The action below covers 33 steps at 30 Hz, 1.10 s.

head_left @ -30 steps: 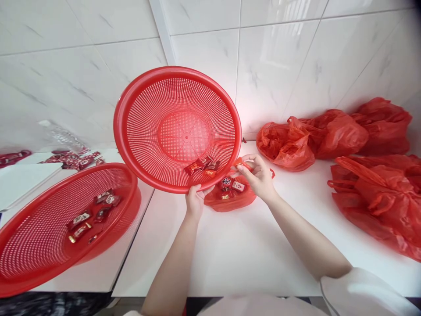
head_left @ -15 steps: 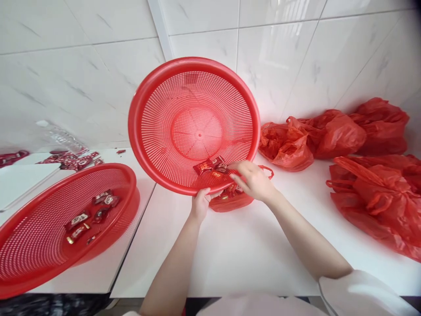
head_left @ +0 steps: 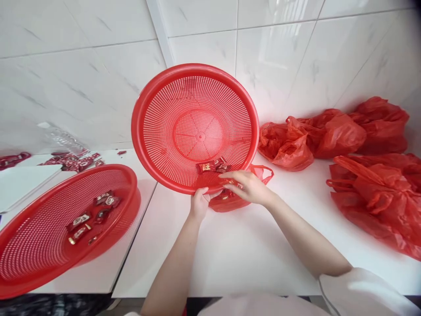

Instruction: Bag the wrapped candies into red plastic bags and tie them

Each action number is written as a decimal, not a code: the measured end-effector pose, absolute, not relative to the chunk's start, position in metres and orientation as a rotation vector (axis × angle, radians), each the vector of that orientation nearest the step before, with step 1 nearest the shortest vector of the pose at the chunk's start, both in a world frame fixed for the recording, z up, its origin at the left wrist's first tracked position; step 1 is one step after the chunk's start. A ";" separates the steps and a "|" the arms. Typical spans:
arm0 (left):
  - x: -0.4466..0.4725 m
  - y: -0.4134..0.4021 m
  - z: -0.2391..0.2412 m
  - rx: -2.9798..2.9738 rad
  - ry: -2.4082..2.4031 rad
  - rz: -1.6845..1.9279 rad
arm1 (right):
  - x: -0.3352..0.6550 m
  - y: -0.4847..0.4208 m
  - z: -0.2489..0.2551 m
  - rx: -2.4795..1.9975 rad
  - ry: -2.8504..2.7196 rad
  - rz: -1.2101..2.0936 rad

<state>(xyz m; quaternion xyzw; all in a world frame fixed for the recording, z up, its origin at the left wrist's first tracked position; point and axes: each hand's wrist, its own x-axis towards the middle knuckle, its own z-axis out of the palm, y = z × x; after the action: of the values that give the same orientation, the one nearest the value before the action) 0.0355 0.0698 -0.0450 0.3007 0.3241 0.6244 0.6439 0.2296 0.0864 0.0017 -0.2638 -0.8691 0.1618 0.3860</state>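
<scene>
My left hand (head_left: pixel 200 204) is closed on the lower rim of a red plastic mesh basket (head_left: pixel 158 180), which is tilted so its inside faces me. Several small red-wrapped sweets (head_left: pixel 213 166) lie low in its wall. At the basket's lower right edge is my right hand (head_left: pixel 248 186), its fingers stretched out, a little apart, beside the sweets; I see nothing held in them. Below the rim, partly hidden by the basket and my hands, an opened red plastic bag (head_left: pixel 230 205) with more wrapped sweets stands on the white table (head_left: pixel 250 250).
Another red mesh basket (head_left: pixel 29 210) with several sweets leans at the left. Behind it are loose red wrapped pieces (head_left: pixel 77 161), a clear plastic container (head_left: pixel 66 138) and a white board (head_left: pixel 24 182). Filled red bags (head_left: pixel 340 134) line the tiled wall; another red bag (head_left: pixel 381 193) lies right.
My right hand has shifted slightly left along the rim. An orange-looking packet near its fingers no longer shows in the basket, and the basket's upper rim has dropped slightly.
</scene>
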 end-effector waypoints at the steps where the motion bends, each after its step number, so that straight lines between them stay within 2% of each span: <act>1: 0.034 0.071 -0.044 0.688 0.741 1.430 | 0.230 0.084 0.003 -0.699 -2.163 0.463; 16: 0.030 0.073 -0.044 0.675 0.785 1.493 | 0.229 0.083 0.000 -0.940 -2.028 0.488; 24: 0.030 0.073 -0.045 0.684 0.769 1.491 | 0.231 0.084 -0.001 -0.910 -2.005 0.413; 33: 0.024 0.077 -0.047 0.631 0.763 1.547 | 0.233 0.089 -0.005 -0.859 -1.991 0.492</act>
<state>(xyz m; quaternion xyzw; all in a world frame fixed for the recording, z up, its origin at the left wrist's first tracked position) 0.0241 0.0773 -0.0471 0.2731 0.3302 0.6694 0.6069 0.2331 0.0889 -0.0047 -0.3464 -0.8027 0.1984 0.4431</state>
